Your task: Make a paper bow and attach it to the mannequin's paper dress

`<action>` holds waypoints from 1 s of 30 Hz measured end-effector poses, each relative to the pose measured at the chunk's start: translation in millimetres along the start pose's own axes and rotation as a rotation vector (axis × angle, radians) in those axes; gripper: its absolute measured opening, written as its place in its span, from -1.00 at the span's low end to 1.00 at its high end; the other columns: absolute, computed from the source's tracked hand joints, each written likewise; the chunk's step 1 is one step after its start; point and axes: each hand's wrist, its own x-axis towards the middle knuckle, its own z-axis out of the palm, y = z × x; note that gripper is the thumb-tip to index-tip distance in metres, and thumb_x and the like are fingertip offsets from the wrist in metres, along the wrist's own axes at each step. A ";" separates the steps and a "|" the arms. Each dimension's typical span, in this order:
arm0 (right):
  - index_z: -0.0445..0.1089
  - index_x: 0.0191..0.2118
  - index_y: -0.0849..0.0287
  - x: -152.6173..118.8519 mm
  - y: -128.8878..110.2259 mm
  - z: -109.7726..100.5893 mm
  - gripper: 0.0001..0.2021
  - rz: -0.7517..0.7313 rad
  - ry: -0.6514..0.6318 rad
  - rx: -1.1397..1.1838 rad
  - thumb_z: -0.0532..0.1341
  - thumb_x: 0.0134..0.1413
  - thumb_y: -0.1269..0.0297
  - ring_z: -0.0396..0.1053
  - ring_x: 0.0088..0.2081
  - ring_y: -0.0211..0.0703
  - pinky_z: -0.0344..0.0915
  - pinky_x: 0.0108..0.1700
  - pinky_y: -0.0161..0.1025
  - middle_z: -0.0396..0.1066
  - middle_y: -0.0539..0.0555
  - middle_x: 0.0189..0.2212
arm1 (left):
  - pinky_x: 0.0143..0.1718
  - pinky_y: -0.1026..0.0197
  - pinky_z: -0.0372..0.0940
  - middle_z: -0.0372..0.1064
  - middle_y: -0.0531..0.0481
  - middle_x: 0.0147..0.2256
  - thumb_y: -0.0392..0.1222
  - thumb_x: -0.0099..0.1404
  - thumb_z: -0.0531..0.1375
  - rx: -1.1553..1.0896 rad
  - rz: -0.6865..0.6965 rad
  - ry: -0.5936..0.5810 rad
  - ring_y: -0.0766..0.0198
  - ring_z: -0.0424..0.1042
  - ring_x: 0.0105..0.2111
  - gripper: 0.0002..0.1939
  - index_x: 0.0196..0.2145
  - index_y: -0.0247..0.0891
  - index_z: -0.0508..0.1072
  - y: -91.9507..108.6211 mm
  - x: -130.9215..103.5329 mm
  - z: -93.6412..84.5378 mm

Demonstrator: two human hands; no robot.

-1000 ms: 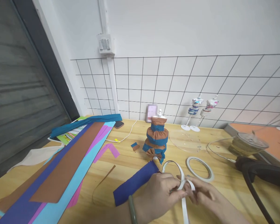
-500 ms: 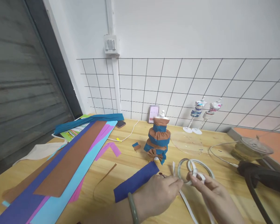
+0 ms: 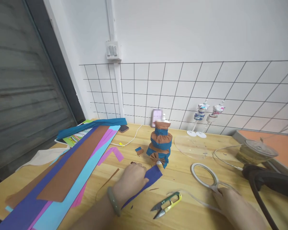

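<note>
My left hand (image 3: 132, 181), a jade-coloured bangle on its wrist, closes over the left part of a dark blue paper strip (image 3: 154, 175). Its fingertips are partly hidden. At the right, my right hand (image 3: 234, 204) is slightly blurred, with fingers closed on the near side of a white tape roll (image 3: 195, 169). A pale tape strip trails leftward from that hand. Between the hands lie yellow-and-green thread snips (image 3: 166, 204), blades apart. Just beyond the blue strip stands a small dress form (image 3: 161, 140) wrapped in brown and teal paper, with a brown bow low on its front.
Long coloured paper strips (image 3: 69, 169) cover the table's left side. Two small dress forms on stands (image 3: 199, 116) are at the back right. A phone (image 3: 157, 117) leans on the wall. A glass pot (image 3: 256, 153) and a black-handled tool (image 3: 271, 180) with a cable occupy the right.
My hands have parted: the left moved leftward onto the blue strip, the right moved right and down with the tape. The thread snips have come into sight.
</note>
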 end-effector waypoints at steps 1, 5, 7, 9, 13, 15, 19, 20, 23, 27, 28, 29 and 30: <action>0.30 -0.67 0.06 -0.7 -1.0 0.7 -0.69 -0.004 -0.016 -0.023 0.05 -0.01 0.12 0.42 -0.56 0.07 0.23 -0.54 -0.11 0.43 0.16 -0.61 | -0.25 0.13 0.20 0.42 -0.18 -0.31 -0.16 0.15 0.12 0.003 -0.026 0.001 0.03 0.38 -0.24 -0.83 -0.36 -0.30 0.42 -4.3 -2.9 1.1; 0.38 -0.23 0.18 -0.7 -18.1 1.2 -0.61 -0.089 0.167 -0.211 0.08 -0.05 -0.02 0.39 -0.28 0.30 0.28 -0.41 0.05 0.44 0.33 -0.33 | -0.28 0.15 0.19 0.41 -0.13 -0.30 -0.07 0.02 0.22 -0.087 -0.100 0.006 0.02 0.37 -0.24 -0.69 -0.29 -0.29 0.39 -14.5 -9.6 15.4; 0.27 -0.02 0.26 0.2 -32.0 3.7 -0.48 -0.199 0.325 -0.214 0.07 -0.01 -0.02 0.32 -0.12 0.37 0.27 -0.30 0.13 0.37 0.40 -0.15 | -0.32 0.19 0.18 0.42 -0.08 -0.30 -0.08 -0.01 0.24 -0.200 -0.143 -0.005 0.06 0.38 -0.25 -0.67 -0.27 -0.26 0.38 -16.6 -9.2 23.5; 0.21 0.04 0.25 -0.7 -47.1 8.3 -0.51 -0.345 0.400 -0.125 0.04 0.06 0.04 0.25 -0.02 0.33 0.25 -0.18 0.14 0.29 0.38 -0.04 | -0.35 0.22 0.16 0.43 -0.05 -0.33 -0.11 -0.03 0.25 -0.293 -0.178 -0.018 0.09 0.38 -0.26 -0.68 -0.28 -0.23 0.38 -18.3 -7.4 29.5; 0.17 0.08 0.15 -10.6 -74.0 15.7 -0.58 -0.609 0.297 0.108 0.05 0.12 0.12 0.21 0.04 0.17 0.23 -0.03 0.10 0.27 0.27 -0.02 | -0.38 0.26 0.15 0.41 0.01 -0.34 -0.15 -0.04 0.25 -0.357 -0.197 -0.023 0.15 0.37 -0.29 -0.75 -0.34 -0.21 0.38 -21.1 -4.9 34.1; 0.20 0.06 0.12 -16.7 -84.1 16.4 -0.62 -0.653 0.223 0.189 0.05 0.14 0.15 0.24 0.02 0.12 0.26 -0.03 0.06 0.28 0.24 -0.03 | -0.35 0.27 0.16 0.40 0.02 -0.32 -0.17 -0.05 0.25 -0.382 -0.192 -0.012 0.17 0.36 -0.26 -0.76 -0.35 -0.21 0.38 -21.5 -5.4 33.8; 0.31 -0.04 0.10 -23.1 -97.1 15.1 -0.73 -0.688 0.110 0.316 0.07 0.14 0.23 0.33 -0.07 0.00 0.36 -0.09 -0.10 0.35 0.19 -0.11 | -0.20 0.23 0.16 0.36 0.01 -0.28 -0.22 -0.05 0.24 -0.427 -0.127 -0.004 0.17 0.32 -0.20 -0.81 -0.39 -0.22 0.40 -20.3 -8.2 30.6; 0.33 -0.06 0.10 -23.6 -99.3 14.9 -0.74 -0.689 0.093 0.339 0.08 0.14 0.24 0.35 -0.09 -0.02 0.37 -0.10 -0.13 0.37 0.17 -0.13 | -0.18 0.22 0.15 0.36 0.01 -0.27 -0.24 -0.03 0.23 -0.436 -0.107 -0.016 0.17 0.31 -0.19 -0.81 -0.38 -0.21 0.41 -19.9 -8.9 29.6; 0.35 -0.09 0.07 -23.9 -103.8 16.0 -0.76 -0.668 0.050 0.384 0.08 0.14 0.24 0.38 -0.14 -0.05 0.39 -0.13 -0.17 0.40 0.14 -0.18 | -0.15 0.22 0.15 0.36 -0.01 -0.21 -0.25 0.02 0.19 -0.460 -0.071 -0.028 0.17 0.30 -0.16 -0.72 -0.23 -0.20 0.39 -18.4 -10.2 27.6; 0.34 -0.09 0.09 -25.0 -105.6 19.7 -0.76 -0.611 0.033 0.451 0.02 0.18 0.29 0.40 -0.21 -0.10 0.41 -0.22 -0.22 0.38 0.14 -0.25 | -0.12 0.17 0.14 0.36 -0.09 -0.20 -0.14 0.15 0.13 -0.415 -0.095 0.040 0.11 0.30 -0.14 -0.74 -0.19 -0.25 0.39 -15.1 -9.2 28.6; 0.33 -0.09 0.09 -25.4 -105.5 20.7 -0.76 -0.597 0.035 0.467 0.00 0.19 0.30 0.40 -0.24 -0.12 0.41 -0.26 -0.24 0.37 0.13 -0.28 | -0.11 0.15 0.14 0.36 -0.12 -0.21 -0.13 0.18 0.11 -0.383 -0.114 0.058 0.10 0.30 -0.14 -0.76 -0.21 -0.27 0.40 -14.2 -8.5 29.4; 0.32 -0.08 0.09 -25.9 -105.4 21.6 -0.75 -0.586 0.038 0.481 -0.02 0.19 0.31 0.40 -0.27 -0.14 0.40 -0.28 -0.26 0.35 0.12 -0.30 | -0.10 0.14 0.13 0.36 -0.13 -0.22 -0.14 0.19 0.10 -0.350 -0.134 0.071 0.08 0.30 -0.14 -0.76 -0.21 -0.29 0.40 -13.3 -7.8 30.2; 0.30 -0.06 0.09 -26.3 -105.3 22.5 -0.74 -0.578 0.041 0.492 -0.02 0.20 0.31 0.40 -0.28 -0.15 0.40 -0.30 -0.27 0.33 0.12 -0.31 | -0.10 0.13 0.13 0.36 -0.15 -0.22 -0.17 0.20 0.10 -0.321 -0.153 0.077 0.07 0.29 -0.14 -0.77 -0.22 -0.31 0.40 -12.6 -7.0 31.0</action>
